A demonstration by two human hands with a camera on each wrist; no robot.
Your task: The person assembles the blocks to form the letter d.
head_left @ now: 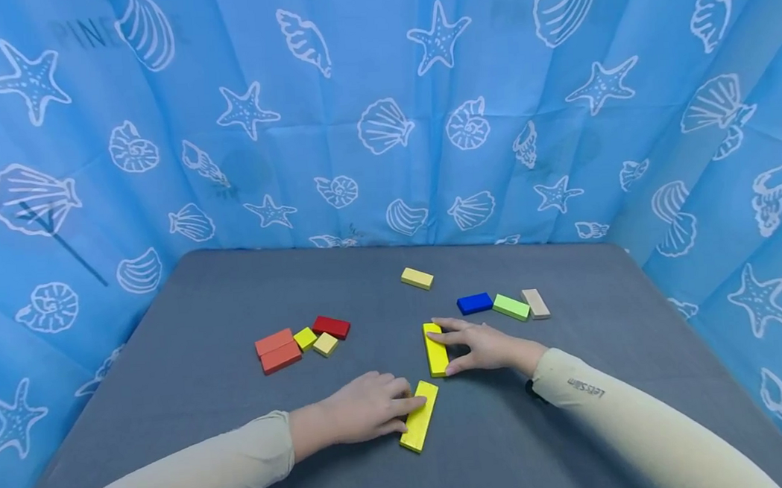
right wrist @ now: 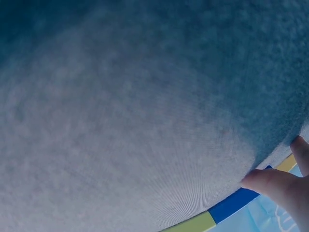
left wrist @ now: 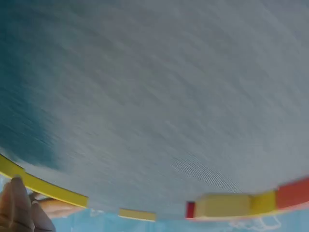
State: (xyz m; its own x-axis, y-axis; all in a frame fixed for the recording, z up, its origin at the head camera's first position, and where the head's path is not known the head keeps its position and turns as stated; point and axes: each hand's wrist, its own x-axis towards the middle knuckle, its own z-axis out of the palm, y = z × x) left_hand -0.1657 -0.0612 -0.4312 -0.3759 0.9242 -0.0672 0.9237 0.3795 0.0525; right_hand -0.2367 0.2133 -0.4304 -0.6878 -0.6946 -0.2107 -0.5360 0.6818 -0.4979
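Observation:
Two long bright yellow blocks lie flat near the middle of the table in the head view. My left hand (head_left: 367, 408) holds the nearer yellow block (head_left: 416, 427), with the index finger across its top and the thumb at its left side. Just beyond, my right hand (head_left: 481, 345) spans the farther yellow block (head_left: 436, 355), fingers at its far end and thumb by its near right corner. The near end of that block lies close to the other's far end. Fingertips (left wrist: 19, 200) show beside yellow in the left wrist view.
Left of centre sit two orange-red blocks (head_left: 280, 357), a small yellow block (head_left: 306, 339), a pale yellow block (head_left: 326, 344) and a red block (head_left: 332, 327). Farther back are a pale yellow block (head_left: 417, 278), a blue block (head_left: 474, 303), a green block (head_left: 511, 307) and a beige block (head_left: 536, 304).

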